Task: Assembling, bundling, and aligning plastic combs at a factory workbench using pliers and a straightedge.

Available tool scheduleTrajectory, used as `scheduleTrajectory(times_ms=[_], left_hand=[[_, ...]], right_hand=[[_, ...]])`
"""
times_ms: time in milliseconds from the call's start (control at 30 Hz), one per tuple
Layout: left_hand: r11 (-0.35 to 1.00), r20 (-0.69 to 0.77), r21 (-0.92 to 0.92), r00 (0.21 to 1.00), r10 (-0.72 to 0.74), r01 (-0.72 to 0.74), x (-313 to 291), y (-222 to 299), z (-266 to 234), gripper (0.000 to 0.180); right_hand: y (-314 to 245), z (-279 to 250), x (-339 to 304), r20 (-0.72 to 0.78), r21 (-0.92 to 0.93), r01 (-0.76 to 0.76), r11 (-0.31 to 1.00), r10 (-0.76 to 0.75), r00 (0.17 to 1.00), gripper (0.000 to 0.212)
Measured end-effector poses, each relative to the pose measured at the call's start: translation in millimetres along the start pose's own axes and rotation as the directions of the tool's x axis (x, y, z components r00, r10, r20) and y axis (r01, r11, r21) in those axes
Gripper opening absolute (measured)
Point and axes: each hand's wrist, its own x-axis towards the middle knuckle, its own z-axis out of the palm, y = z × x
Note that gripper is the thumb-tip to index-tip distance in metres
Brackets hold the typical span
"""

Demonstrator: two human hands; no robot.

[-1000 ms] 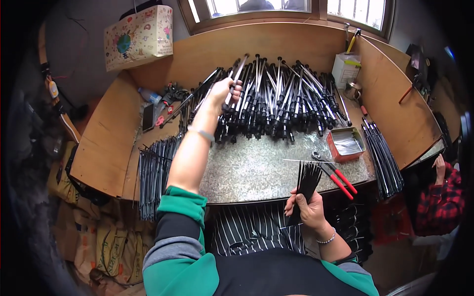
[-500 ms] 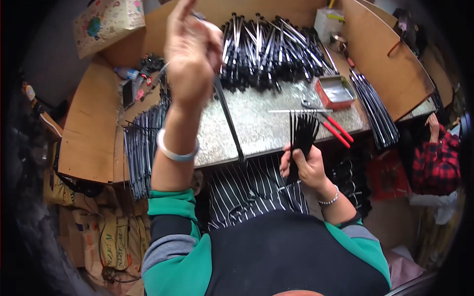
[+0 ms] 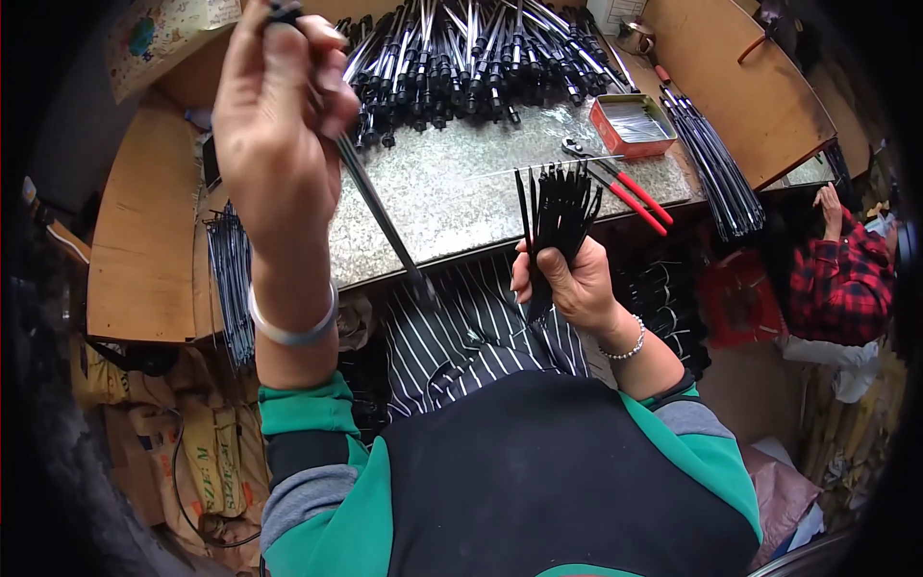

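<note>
Left hand [image 3: 277,125] is gripping a dark slender rod [image 3: 376,205], fingers curled round its upper part, raised at upper left of the view. Rod's long axis is slanting from the fist down to the lower right; the blurred lower end is pointing toward the striped apron [image 3: 447,346], past the bench [image 3: 413,226] edge. Cannot tell whether that end is touching the cloth. A black piece is showing at the top of the fist.

Right hand [image 3: 580,284] is clasping a bundle of thin black strips [image 3: 561,216], thumb across the front. Strips are standing roughly upright, free tips pointing to the far side and fanning apart; the lower ends are showing below the hand.

Beyond, a heap of black-and-silver rods [image 3: 471,62] is lying along the back, most running front to back. Pliers [image 3: 642,194] are lying right of the strips, red handles pointing to lower right. A red tin [image 3: 646,148] is sitting just behind them, holding thin silvery pins.
</note>
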Motion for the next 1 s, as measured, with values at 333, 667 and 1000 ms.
scheduleTrajectory(times_ms=[333, 667, 1000], left_hand=[[0.818, -0.074, -0.461, 0.904, -0.421, 0.344, -80.1, -30.7, 13.0, 0.040], [0.784, -0.140, -0.546, 0.891, -0.431, 0.294, -83.5, -42.8, 14.2, 0.041], [0.849, -0.160, -0.460, 0.917, -0.367, 0.259, -89.7, -53.4, 15.6, 0.039]], right_hand=[[3.2, 19.2, 19.7, 0.060, -0.046, -0.054, 0.998, 0.056, 0.997, 0.028], [7.1, 20.5, 28.6, 0.032, -0.014, -0.013, 1.000, 0.014, 0.999, 0.030], [13.8, 29.9, 41.7, 0.081, 0.029, -0.099, 0.995, 0.097, 0.992, 0.029]])
